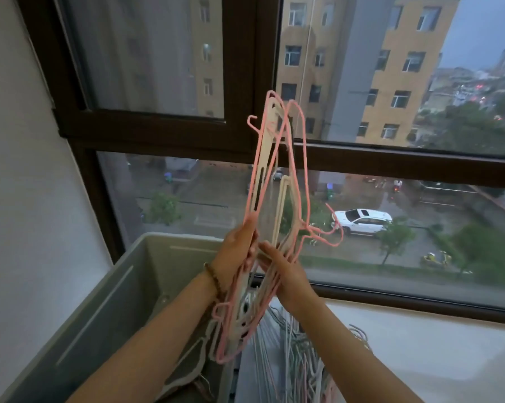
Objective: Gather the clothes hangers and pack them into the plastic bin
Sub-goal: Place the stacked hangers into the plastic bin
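A bundle of pink and white clothes hangers (270, 181) is held upright in front of the window, its top reaching the window frame. My left hand (236, 251) grips the bundle's left edge; a bead bracelet sits on that wrist. My right hand (283, 271) clasps the bundle from the right, just below the hooks that stick out sideways. The grey plastic bin (114, 289) stands below at the left, with a few white hangers lying inside it. The bundle's lower end hangs over the bin's right rim.
A pile of more white and pink hangers (306, 353) lies on the white windowsill (420, 338) right of the bin. A dark-framed window (239, 132) is directly ahead. A white wall (18, 199) runs along the left.
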Available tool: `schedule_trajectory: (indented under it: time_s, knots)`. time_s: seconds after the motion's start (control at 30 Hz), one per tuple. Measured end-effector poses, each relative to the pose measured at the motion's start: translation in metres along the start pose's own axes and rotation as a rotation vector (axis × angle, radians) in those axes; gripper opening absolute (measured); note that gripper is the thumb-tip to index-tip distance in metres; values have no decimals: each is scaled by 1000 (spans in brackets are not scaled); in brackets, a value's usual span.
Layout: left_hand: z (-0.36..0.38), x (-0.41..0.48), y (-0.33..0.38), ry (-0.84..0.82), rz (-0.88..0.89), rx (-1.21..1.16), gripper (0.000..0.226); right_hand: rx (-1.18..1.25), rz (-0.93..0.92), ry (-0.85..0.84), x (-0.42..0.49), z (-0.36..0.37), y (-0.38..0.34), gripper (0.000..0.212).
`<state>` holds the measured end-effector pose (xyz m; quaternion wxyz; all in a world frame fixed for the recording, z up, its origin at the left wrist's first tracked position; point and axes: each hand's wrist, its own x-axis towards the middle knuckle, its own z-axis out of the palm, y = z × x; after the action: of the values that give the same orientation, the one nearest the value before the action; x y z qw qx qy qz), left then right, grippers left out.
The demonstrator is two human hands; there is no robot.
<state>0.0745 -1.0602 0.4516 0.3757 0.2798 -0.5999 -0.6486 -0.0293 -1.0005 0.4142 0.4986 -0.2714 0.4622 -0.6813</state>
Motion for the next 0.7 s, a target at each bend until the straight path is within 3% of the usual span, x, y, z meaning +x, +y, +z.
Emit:
schedule_trajectory:
  time_s: [0.2, 0.57, 0.7]
  knots:
    - [-69, -13, 27, 101, 72, 26, 39, -21, -38, 130, 4, 67, 6, 32]
    - [-200, -36, 31, 187, -25, 4, 39, -53, -98, 234, 17, 130, 31, 25]
    - [-220, -38, 25, 125, -50, -7, 40, -18, -94, 147, 26, 142, 45, 22]
